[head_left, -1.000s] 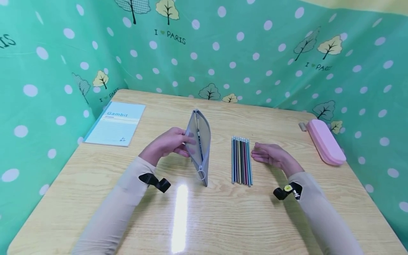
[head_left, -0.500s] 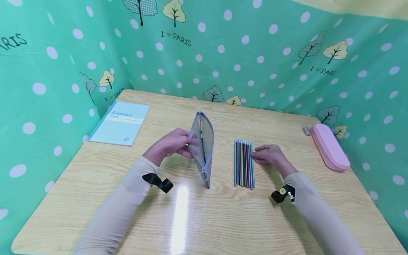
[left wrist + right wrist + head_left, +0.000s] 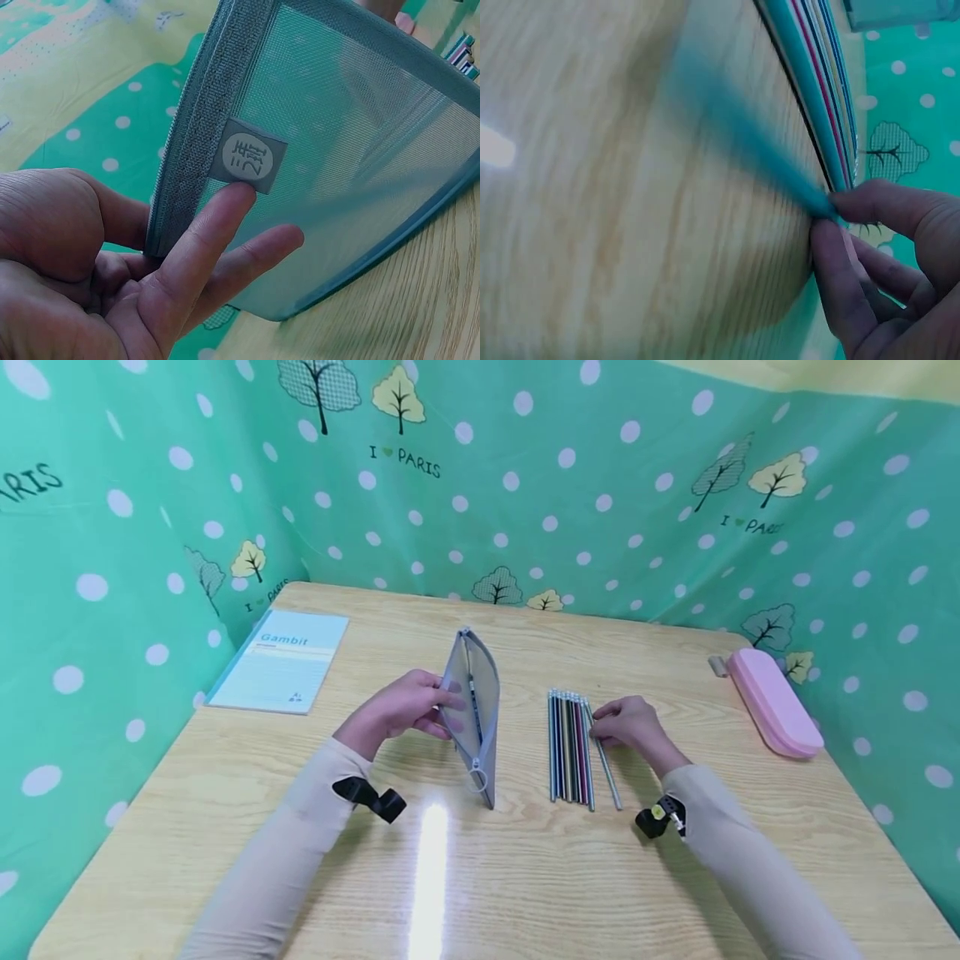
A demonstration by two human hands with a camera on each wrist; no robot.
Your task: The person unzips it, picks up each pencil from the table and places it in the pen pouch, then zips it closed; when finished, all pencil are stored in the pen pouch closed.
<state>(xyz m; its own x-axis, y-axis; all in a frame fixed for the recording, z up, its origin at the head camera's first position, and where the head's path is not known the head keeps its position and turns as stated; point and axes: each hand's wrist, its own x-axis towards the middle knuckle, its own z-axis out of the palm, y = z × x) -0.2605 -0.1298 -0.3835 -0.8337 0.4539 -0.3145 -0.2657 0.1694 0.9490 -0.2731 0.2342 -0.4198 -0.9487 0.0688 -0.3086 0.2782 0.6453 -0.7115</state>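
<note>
My left hand (image 3: 408, 703) grips one edge of a grey mesh zip pouch (image 3: 487, 693), held upright with its mouth open toward me. Inside it lies a dark pencil (image 3: 476, 706). A small label (image 3: 251, 155) shows on the pouch's side in the left wrist view. To the right, a row of pencils (image 3: 570, 752) lies side by side on the table. My right hand (image 3: 632, 727) pinches a teal pencil (image 3: 609, 777) near its upper end, at the row's right edge. That pencil slants away from the others and looks blurred in the right wrist view.
A light blue notebook (image 3: 279, 662) lies at the far left of the wooden table (image 3: 525, 877). At the right edge sits a pink pencil case (image 3: 774, 702), with a small grey eraser-like block (image 3: 717, 666) beside it. A green polka-dot cloth hangs behind.
My right hand has come in to the row's right edge and taken hold of the outermost pencil, whose lower end has swung out to the right. The left hand stays on the pouch.
</note>
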